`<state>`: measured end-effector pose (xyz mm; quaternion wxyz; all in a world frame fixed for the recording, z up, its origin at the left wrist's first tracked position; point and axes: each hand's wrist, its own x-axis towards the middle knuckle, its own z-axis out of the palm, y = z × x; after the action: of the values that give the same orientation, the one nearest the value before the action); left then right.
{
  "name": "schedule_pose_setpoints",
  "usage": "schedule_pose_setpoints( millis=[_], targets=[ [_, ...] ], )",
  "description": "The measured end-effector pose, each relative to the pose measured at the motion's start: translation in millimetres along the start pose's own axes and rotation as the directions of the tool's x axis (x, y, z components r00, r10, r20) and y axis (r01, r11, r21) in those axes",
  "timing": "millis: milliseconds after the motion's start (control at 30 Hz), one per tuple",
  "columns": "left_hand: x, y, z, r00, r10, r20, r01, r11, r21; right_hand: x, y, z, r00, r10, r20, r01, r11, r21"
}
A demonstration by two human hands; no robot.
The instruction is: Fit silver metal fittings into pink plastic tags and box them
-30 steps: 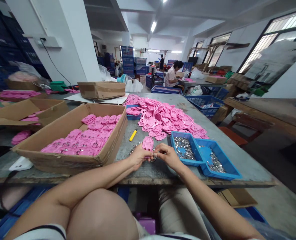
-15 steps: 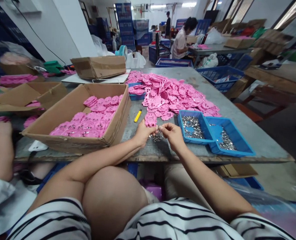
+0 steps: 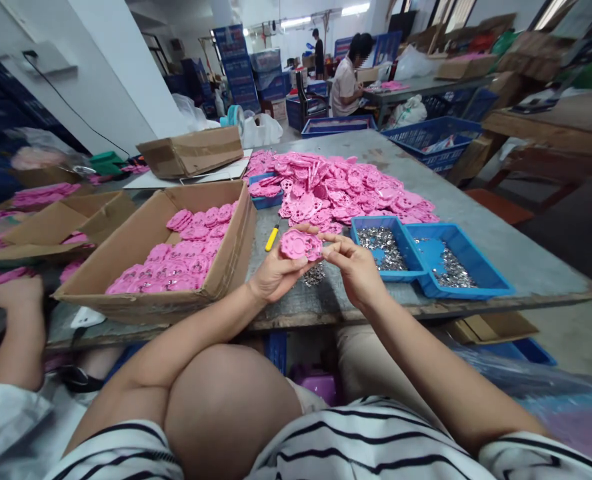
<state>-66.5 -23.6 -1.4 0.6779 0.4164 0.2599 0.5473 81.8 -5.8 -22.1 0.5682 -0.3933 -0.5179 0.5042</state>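
A pink moulded plastic piece point(image 3: 296, 245) with cut-out holes is held up above the table in my left hand point(image 3: 276, 275), thumb in front and fingers behind. At the piece's right end, my right hand point(image 3: 352, 267) has its thumb and fingertips pinched together against the edge. Whatever lies between those fingertips is too small to make out. Just below the hands is a small heap of shiny metal parts point(image 3: 315, 275) on the table. To the right stand two blue trays, the nearer tray point(image 3: 403, 275) and the outer tray point(image 3: 476, 293), both with loose metal parts inside.
A large pile of pink pieces point(image 3: 346, 190) spreads behind my hands. On the left, a cardboard box point(image 3: 226, 267) holds rows of pink pieces. A yellow-handled tool point(image 3: 271, 239) lies beside it. Another person's arm point(image 3: 23, 327) reaches in at far left.
The pink piece has turned from upright to sideways and come up slightly in my left hand. My right fingertips have moved up from near the metal heap to the piece's right end.
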Motion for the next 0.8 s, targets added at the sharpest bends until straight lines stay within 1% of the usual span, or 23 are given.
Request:
schedule_pose_setpoints(
  millis=[167,333,567,800],
  targets=[
    [-2.5,-2.2,0.0,0.997,0.072,0.036,-0.074,0.995,0.071,-3.2,-5.2,6.6,1.0,-0.028,-0.001,0.028,1.0,-0.01],
    [-1.1,-5.9,-3.5,0.989,0.125,0.077,-0.132,0.987,0.092,-1.2,-6.8,6.7,0.998,-0.052,0.044,0.054,0.998,-0.043],
    [-0.7,-4.1,-1.1,0.993,0.11,0.052,-0.117,0.983,0.145,0.3,-9.5,6.8,0.997,-0.056,0.061,0.058,0.998,-0.035],
    [-0.1,-5.7,-2.2,0.984,0.148,0.095,-0.159,0.979,0.125,0.6,-13.0,7.6,0.999,0.001,0.043,-0.002,1.0,0.018]
  ],
)
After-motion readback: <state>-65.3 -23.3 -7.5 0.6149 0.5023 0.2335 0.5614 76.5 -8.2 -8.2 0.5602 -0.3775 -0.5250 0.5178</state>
